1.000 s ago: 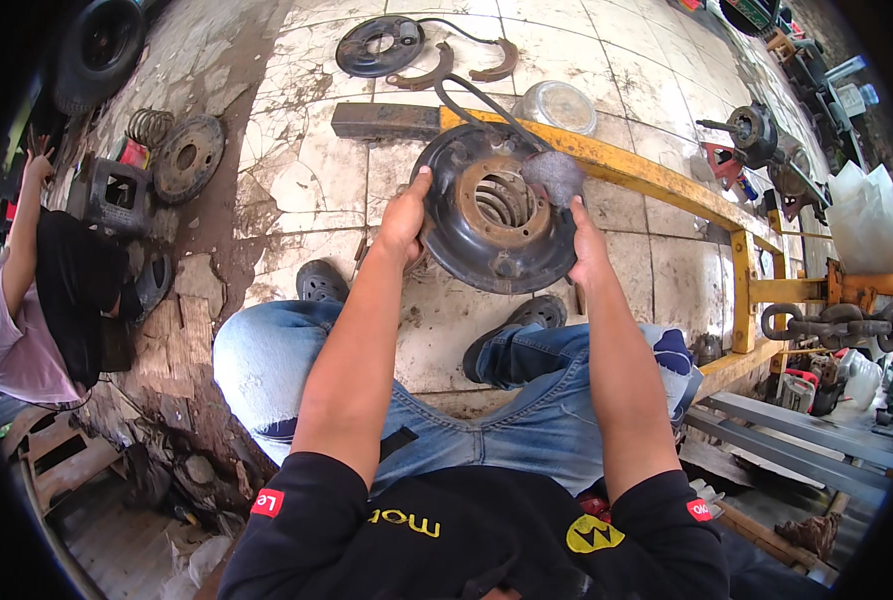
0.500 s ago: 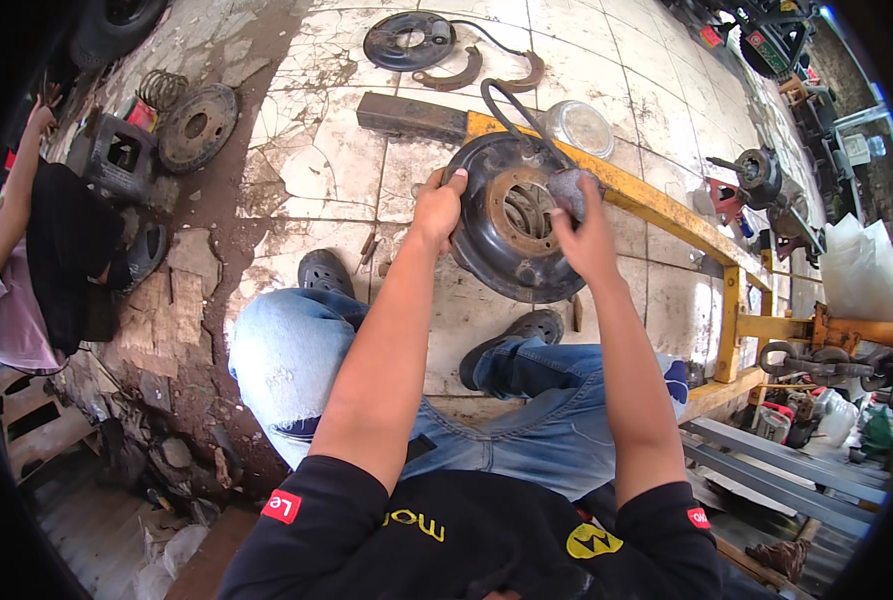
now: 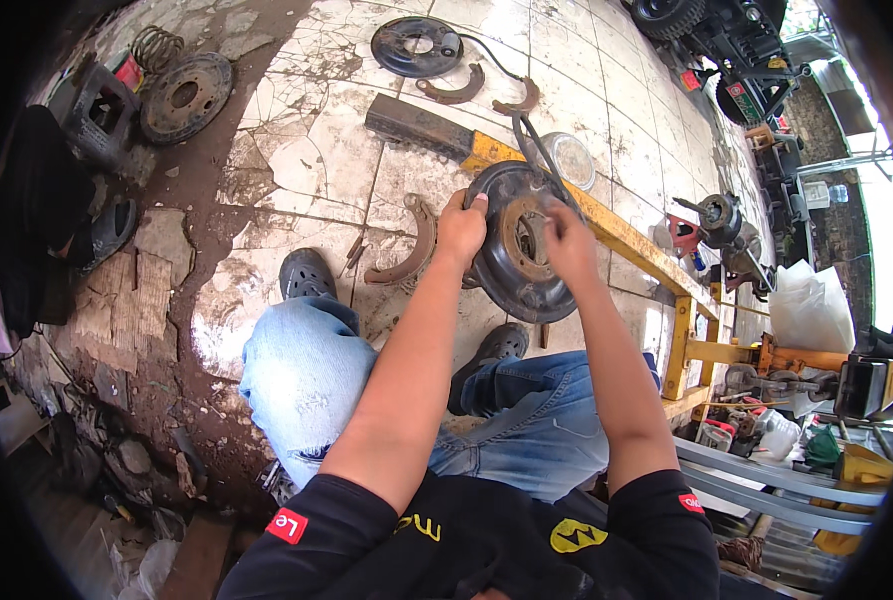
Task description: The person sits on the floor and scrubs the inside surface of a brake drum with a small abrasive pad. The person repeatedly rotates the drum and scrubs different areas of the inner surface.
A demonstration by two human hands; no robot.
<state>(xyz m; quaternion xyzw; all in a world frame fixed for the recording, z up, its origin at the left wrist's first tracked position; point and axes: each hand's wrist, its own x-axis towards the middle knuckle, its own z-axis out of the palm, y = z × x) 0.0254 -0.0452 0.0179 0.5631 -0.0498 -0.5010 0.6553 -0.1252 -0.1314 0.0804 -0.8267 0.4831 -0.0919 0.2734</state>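
Open-air vehicle repair yard. Floor (image 3: 296, 150) was cracked, oil-stained tile. Beyond the hands lay a round backing plate (image 3: 414, 45) and curved brake shoes (image 3: 453, 92); far left of them, a brake drum (image 3: 185, 96) and coil spring (image 3: 154, 47). A yellow steel frame (image 3: 646, 255) ran right of the hands, with scattered parts and tools beyond.

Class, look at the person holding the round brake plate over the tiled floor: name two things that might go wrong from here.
The left hand grips only the rim of the brake plate, so it might slip and drop onto the shoe below. The right hand works inside the plate's centre, where fingers may get pinched. The curved brake shoe lying on the floor is a trip risk.
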